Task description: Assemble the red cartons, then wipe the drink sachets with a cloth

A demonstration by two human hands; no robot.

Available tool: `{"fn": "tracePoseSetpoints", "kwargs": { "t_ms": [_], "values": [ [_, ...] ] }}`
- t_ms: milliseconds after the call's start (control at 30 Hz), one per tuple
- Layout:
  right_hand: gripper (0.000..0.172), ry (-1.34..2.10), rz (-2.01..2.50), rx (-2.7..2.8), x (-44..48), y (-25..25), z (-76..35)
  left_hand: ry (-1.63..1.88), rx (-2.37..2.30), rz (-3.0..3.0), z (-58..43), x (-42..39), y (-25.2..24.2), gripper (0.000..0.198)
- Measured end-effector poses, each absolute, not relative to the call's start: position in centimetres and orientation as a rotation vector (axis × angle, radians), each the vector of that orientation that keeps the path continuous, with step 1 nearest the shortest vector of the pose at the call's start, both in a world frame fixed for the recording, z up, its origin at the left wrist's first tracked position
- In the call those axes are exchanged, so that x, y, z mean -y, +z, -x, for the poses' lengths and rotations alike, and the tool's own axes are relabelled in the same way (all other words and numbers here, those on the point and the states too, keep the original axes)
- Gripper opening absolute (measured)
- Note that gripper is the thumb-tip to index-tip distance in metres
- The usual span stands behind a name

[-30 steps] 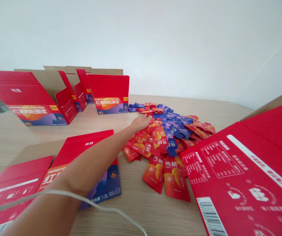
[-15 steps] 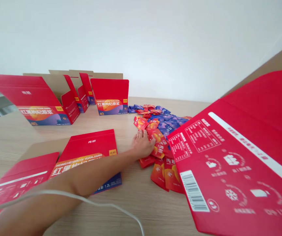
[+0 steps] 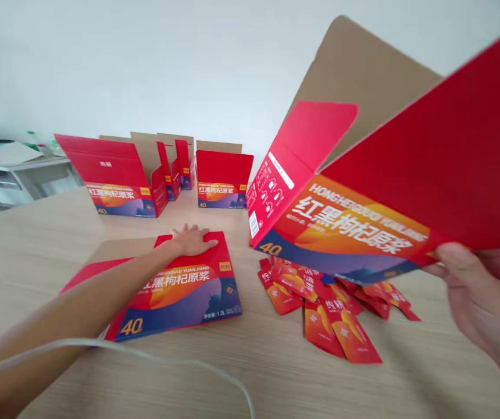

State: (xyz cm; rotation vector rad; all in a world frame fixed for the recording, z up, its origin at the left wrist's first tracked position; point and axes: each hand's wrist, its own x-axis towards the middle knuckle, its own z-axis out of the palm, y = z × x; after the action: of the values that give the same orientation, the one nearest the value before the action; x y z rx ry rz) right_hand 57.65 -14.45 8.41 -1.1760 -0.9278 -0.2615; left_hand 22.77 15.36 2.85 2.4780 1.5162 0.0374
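My right hand (image 3: pixel 485 291) grips the lower right edge of a red cardboard box (image 3: pixel 346 227), thumb on its printed front. The box is tilted in the air, its flaps open and brown inside showing. Beneath it lies a loose heap of red pouches (image 3: pixel 341 323) with a bit of blue among them. At the left, my left hand (image 3: pixel 194 240) rests palm down, fingers spread, on the top part of a folded-flat box (image 3: pixel 180 291) lying on the table.
Several open red boxes (image 3: pixel 121 195) stand toward the back left, and another box (image 3: pixel 221 192) stands right of them. A white cable (image 3: pixel 145 352) crosses low in front of me. A grey shelf unit (image 3: pixel 36 180) is beyond the table (image 3: pixel 215 372) at the left.
My left hand has moved left from the pouches onto the flat box. The held box has swung round to show its front, and my right hand has come into view. The view has shifted.
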Motion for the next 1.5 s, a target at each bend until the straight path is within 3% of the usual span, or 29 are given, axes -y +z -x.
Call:
{"fn": "tracePoseSetpoints", "kwargs": {
  "t_ms": [100,233,367,400,500,567,633,767,867,1100,1333,1500],
  "values": [
    [0.048,-0.196,1.194,0.93,9.8,9.4,-56.1,-0.06,-1.471,-2.483,-19.6,-14.4,1.9,0.083],
    [0.036,-0.114,1.165,1.155,2.6,10.0,-53.2,-0.088,-1.319,-2.514,-19.7,-9.4,1.2,0.088],
    [0.035,-0.083,1.159,1.354,-3.9,8.9,-49.2,-0.012,-1.159,-2.511,-20.6,-4.9,1.0,0.084],
    [0.034,-0.079,1.166,1.387,-5.3,8.5,-48.1,0.093,-1.167,-2.489,-20.5,-4.4,0.9,0.074],
    [0.032,-0.073,1.229,1.453,-8.5,6.7,-45.2,0.538,-1.364,-2.323,-19.2,-5.0,0.4,0.02],
    [0.029,-0.073,1.299,1.477,-10.0,5.4,-43.6,0.719,-1.543,-2.188,-17.5,-6.8,0.1,0.003],
    [0.025,-0.067,1.356,1.484,-11.1,4.0,-42.3,0.84,-1.67,-2.102,-15.6,-9.2,-0.1,0.014],
    [0.021,-0.072,1.398,1.475,-13.1,1.8,-40.8,1.248,-1.644,-1.992,-12.9,-14.6,-0.5,0.071],
    [0.023,-0.097,1.401,1.464,-14.4,1.1,-40.3,1.23,-1.535,-1.819,-12.9,-17.9,-1.0,0.1],
    [0.045,-0.153,1.366,1.432,-15.2,0.6,-42.5,1.267,-1.042,-1.783,-15.9,-20.1,-2.9,0.097],
    [0.097,-0.039,1.367,1.321,-16.4,-1.0,-44.5,1.173,-1.043,-1.84,-17.7,-19.9,-3.5,0.11],
    [0.095,0.077,1.347,1.421,-18.3,-1.5,-44.3,1.212,-1.102,-1.845,-17.4,-21.2,-3.8,0.11]
  ]
}}
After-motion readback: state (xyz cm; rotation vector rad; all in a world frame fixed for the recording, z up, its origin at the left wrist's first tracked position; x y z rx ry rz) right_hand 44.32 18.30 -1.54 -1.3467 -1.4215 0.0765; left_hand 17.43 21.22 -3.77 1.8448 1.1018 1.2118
